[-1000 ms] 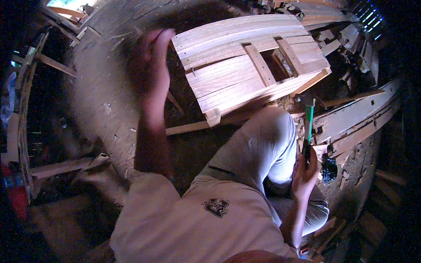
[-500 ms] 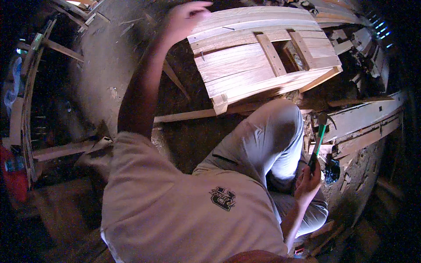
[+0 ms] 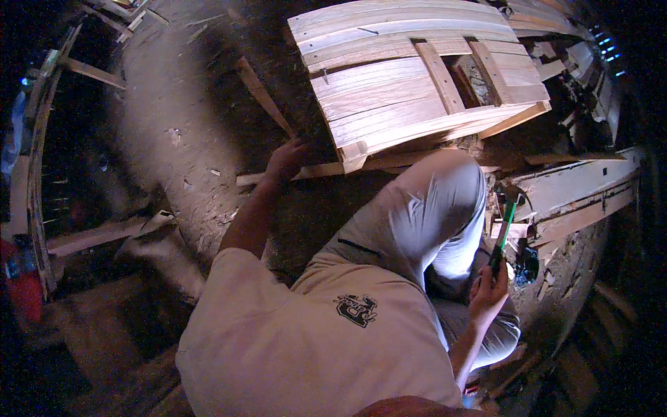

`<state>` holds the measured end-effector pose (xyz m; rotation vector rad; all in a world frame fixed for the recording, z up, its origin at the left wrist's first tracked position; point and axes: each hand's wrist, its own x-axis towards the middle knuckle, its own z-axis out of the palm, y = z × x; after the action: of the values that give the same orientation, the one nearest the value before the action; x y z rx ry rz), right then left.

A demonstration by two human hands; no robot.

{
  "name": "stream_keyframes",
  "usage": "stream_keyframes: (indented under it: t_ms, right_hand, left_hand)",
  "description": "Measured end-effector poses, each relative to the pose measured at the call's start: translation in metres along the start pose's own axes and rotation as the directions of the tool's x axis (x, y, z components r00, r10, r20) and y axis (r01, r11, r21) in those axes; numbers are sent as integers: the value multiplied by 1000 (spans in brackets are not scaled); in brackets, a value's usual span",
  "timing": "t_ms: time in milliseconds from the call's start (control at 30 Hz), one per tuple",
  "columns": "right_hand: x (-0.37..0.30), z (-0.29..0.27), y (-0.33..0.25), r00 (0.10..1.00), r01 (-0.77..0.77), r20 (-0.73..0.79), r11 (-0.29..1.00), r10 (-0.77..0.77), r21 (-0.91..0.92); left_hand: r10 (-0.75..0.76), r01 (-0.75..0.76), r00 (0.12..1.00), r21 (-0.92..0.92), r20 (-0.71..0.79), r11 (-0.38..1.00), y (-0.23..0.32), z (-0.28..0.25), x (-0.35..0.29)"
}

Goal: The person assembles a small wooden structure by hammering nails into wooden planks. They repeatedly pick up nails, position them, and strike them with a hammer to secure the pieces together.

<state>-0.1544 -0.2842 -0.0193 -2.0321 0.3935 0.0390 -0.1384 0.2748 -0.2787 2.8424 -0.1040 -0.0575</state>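
My right hand [image 3: 490, 293] grips the lower end of a hammer [image 3: 508, 224] with a green and black handle, its metal head upward beside my bent knee. My left hand [image 3: 286, 160] is low in shadow, off the near left corner of a slatted wooden box [image 3: 382, 97]. Next to it are the end of a thin wood strip [image 3: 264, 96] and a long wooden bar [image 3: 319, 170]; its fingers are too dark to make out. On the box's upper face two battens flank a square opening [image 3: 470, 80]. A nail [image 3: 367, 30] lies or leans on the slats; another nail [image 3: 325, 75] sticks up near the left edge.
Timber boards [image 3: 577, 182] lie at the right, among scraps and a dark plastic bag [image 3: 526, 267]. A wooden frame [image 3: 42, 153] stands at the far left, with a red object [image 3: 25, 292] beside it. Dirt floor [image 3: 163, 90] stretches left of the box.
My left hand has dropped from the box's far left corner down toward its near left corner. In the picture the box sits slightly higher and farther right. My right hand still holds the hammer.
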Motion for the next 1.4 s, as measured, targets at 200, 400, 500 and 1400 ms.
stream_keyframes:
  t_ms: [200,400,500,1400]
  right_hand:
    - [-2,-6,21,999,22,-34,997,-25,-77]
    - [-8,7,-5,998,-68,1,996,68,53]
    - [-7,3,15,999,-23,-26,999,24,37]
    - [-19,-20,52,988,137,-62,986,-143,-91]
  left_hand:
    - [-32,40,996,-99,79,994,8,-8,3]
    - [38,-37,999,21,-8,999,-37,44,-12]
    - [94,-93,992,15,-78,996,-38,45,-5]
    - [72,-232,774,-175,-629,957,192,-318,121]
